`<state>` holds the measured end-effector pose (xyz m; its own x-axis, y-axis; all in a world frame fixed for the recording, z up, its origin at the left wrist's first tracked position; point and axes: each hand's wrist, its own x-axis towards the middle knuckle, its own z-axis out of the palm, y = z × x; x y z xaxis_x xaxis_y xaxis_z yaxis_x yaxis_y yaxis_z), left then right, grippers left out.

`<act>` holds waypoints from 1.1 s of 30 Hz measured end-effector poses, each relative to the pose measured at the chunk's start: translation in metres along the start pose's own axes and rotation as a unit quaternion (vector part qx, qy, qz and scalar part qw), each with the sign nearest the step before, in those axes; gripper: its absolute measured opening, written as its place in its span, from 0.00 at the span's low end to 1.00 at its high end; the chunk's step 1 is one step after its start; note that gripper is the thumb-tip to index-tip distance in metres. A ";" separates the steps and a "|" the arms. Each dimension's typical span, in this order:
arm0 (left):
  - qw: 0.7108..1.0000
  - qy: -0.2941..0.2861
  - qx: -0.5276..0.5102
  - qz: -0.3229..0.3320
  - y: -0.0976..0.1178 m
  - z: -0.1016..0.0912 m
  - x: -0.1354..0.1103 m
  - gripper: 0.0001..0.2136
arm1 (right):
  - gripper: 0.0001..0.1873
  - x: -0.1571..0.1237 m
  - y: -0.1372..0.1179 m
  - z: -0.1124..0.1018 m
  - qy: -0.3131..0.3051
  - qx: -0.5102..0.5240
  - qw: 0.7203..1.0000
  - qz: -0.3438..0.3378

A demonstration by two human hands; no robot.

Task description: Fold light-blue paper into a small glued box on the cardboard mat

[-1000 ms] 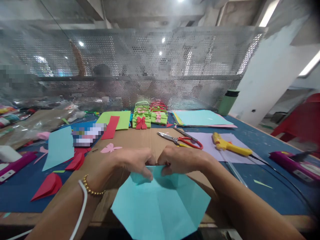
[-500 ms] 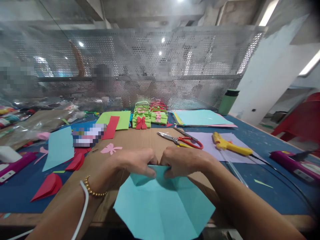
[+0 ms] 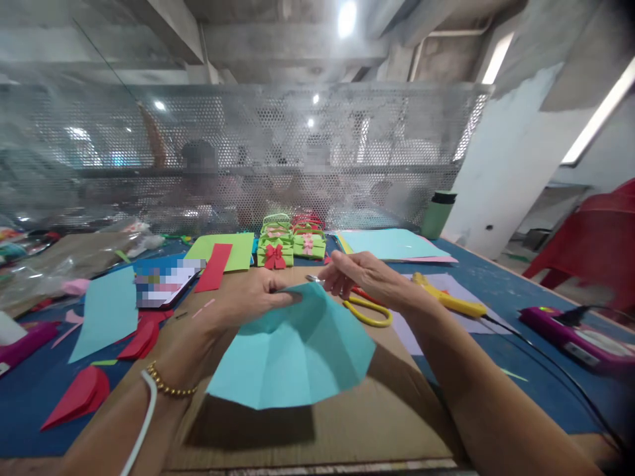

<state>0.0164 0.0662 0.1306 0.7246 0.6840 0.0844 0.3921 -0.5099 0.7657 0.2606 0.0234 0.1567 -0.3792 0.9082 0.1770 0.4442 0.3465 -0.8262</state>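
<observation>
My left hand (image 3: 262,294) pinches a folded sheet of light blue paper (image 3: 297,357) by its upper left edge, thumb on top. The creased sheet is tilted over a piece of brown cardboard (image 3: 347,430) and throws a shadow on it. My right hand (image 3: 360,274) is just off the sheet's top corner, its fingers loosely bent and apart, with nothing seen in them. Under and behind that hand lie scissors with a yellow handle (image 3: 370,322) and scissors with a red handle (image 3: 363,293), both partly hidden.
Small green paper bags with bows (image 3: 275,251) stand at the back. Coloured sheets (image 3: 391,244) and a green bottle (image 3: 437,215) are behind on the right. A yellow glue gun (image 3: 451,301) trails a cord. Red paper pieces (image 3: 79,396) and a phone (image 3: 169,284) lie left.
My right hand has let go of the blue paper and moved towards the scissors. My left hand has lifted and tilted the sheet, shifting it up and left. The view has tipped up slightly.
</observation>
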 end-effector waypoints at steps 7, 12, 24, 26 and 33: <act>0.937 0.246 0.129 0.210 -0.005 0.006 0.007 0.11 | 0.26 0.002 -0.001 0.018 0.004 0.054 0.994 -0.092; 0.870 0.334 0.207 0.297 0.004 0.013 0.005 0.09 | 0.24 0.002 -0.010 0.026 0.052 0.079 0.989 -0.114; 0.868 0.379 0.114 0.301 0.016 0.020 0.000 0.06 | 0.19 -0.006 -0.015 0.020 0.068 0.109 0.979 -0.158; 0.874 0.380 0.082 0.292 0.016 0.020 0.001 0.06 | 0.17 -0.007 -0.015 0.017 0.058 0.131 0.977 -0.160; 0.894 0.365 0.002 0.261 0.014 0.022 0.004 0.06 | 0.13 -0.009 -0.017 0.019 0.032 0.189 0.969 -0.156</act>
<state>0.0372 0.0506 0.1273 0.2477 0.5099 0.8238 0.1113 -0.8596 0.4986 0.2411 0.0051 0.1588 -0.3908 0.7895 0.4733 -0.0187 0.5073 -0.8616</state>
